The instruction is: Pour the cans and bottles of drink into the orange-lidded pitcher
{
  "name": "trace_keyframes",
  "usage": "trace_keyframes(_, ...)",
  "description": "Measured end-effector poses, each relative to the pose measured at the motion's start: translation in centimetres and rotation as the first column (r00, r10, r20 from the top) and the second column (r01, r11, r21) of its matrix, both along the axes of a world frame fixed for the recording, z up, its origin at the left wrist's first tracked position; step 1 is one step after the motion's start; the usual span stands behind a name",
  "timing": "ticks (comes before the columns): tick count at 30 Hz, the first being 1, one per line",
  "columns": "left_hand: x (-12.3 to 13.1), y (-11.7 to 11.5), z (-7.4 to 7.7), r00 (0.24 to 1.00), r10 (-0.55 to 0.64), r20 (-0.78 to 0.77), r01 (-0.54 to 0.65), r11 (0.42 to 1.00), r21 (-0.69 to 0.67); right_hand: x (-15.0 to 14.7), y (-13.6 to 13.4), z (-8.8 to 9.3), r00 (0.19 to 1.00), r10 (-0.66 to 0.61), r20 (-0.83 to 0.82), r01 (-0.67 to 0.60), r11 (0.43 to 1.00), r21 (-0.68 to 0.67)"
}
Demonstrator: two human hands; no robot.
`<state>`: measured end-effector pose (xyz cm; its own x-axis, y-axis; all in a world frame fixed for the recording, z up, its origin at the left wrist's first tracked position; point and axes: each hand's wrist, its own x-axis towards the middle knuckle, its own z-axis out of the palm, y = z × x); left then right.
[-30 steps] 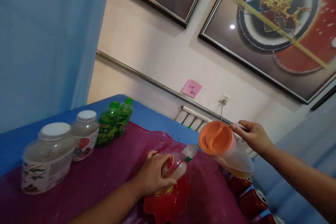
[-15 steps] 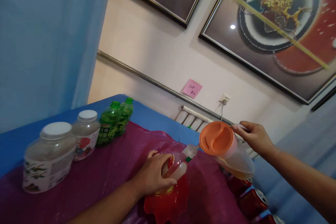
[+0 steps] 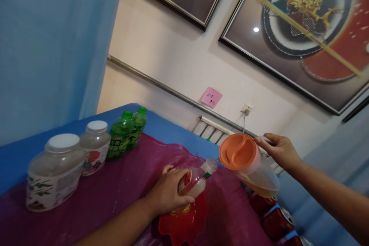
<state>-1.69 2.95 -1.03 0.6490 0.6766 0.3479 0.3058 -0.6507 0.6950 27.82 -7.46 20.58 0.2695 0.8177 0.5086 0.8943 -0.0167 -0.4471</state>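
Bottle (image 3: 198, 187) in our left hand (image 3: 170, 194), fingers wrapped snugly round its body; it leans toward two o'clock, above a red dish (image 3: 183, 226). We cannot tell whether its base touches the dish. Taking the bottle as clock centre, our right hand (image 3: 281, 152) is up past two o'clock, curled on the handle of a tilted jug (image 3: 265, 178), whose orange lid (image 3: 239, 152) comes close beside the bottle's mouth.

A broad stretch of purple sheet (image 3: 123, 182) gives us room from nine to eleven o'clock. Past the sheet's far edge, a strip of blue table (image 3: 167, 130) runs to its own edge at twelve, well apart from our left hand. Cans (image 3: 278, 223) crowd the side between three and four, below the jug.

We count one bottle in hand, one jug, one dish, two white-capped jars (image 3: 54, 175) at nine, two green bottles (image 3: 119, 138) at ten, and at least three cans.
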Motion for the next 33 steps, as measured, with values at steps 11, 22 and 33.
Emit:
trace_keyframes(11,-0.01,-0.04,0.03,1.0,-0.002,-0.002,0.001,1.0,-0.023,-0.05,0.03,-0.13,1.0,0.011,0.008,-0.011,1.0,-0.001)
trace_keyframes(22,-0.09,-0.08,0.16,1.0,-0.007,-0.009,0.007,1.0,-0.03,-0.51,0.01,-0.09,1.0,0.009,-0.005,-0.009,1.0,0.004)
trace_keyframes(33,-0.02,-0.01,-0.04,1.0,-0.004,0.004,0.004,1.0,-0.011,0.1,0.02,-0.34,0.999,0.034,0.011,-0.035,0.999,0.006)
